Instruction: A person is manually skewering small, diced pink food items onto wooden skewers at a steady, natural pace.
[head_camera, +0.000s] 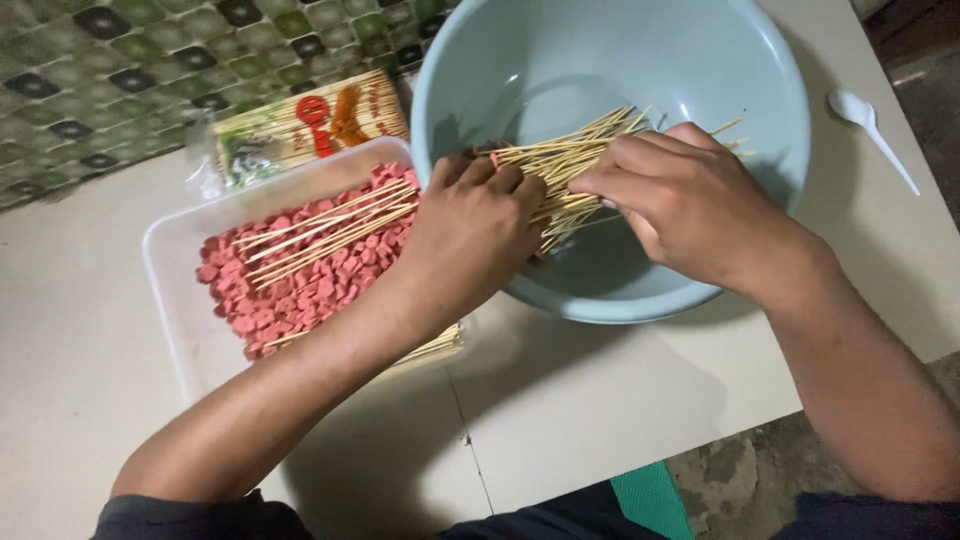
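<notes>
A bundle of thin wooden skewers (585, 150) lies across the inside of a pale blue plastic bowl (770, 90). My left hand (470, 225) rests over the bowl's near-left rim, fingers curled around the skewers' left ends. My right hand (690, 205) grips the same bundle from the right, fingers wrapped over the middle of the sticks. Beside the bowl, a white rectangular tray (170, 290) holds many small pink sausage slices (290, 290) with more skewers (320, 230) laid on top.
A clear packet of skewers with a red and orange label (300, 130) lies behind the tray. A white plastic spoon (870, 125) rests at the table's right. Green patterned tiles (150, 60) cover the wall. More skewers (435, 345) poke out under my left forearm.
</notes>
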